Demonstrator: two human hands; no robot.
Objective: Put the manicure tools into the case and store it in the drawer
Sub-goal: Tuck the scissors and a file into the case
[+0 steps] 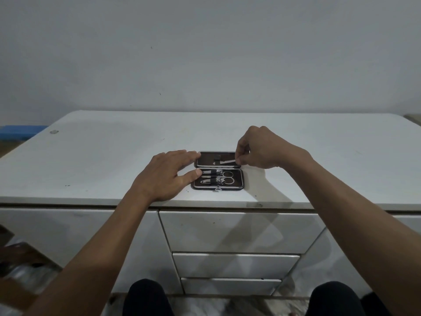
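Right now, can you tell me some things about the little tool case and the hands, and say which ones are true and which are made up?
1. The case lies open on the white desk top. True.
2. The right hand is empty. False: it pinches a thin metal tool over the far half of the case.
3. The left hand has straight fingers resting by the case's left edge. True.
4. The scissors lie loose on the desk. False: they sit in the near half of the case.
5. The top drawer is pulled wide open. False: it looks closed.
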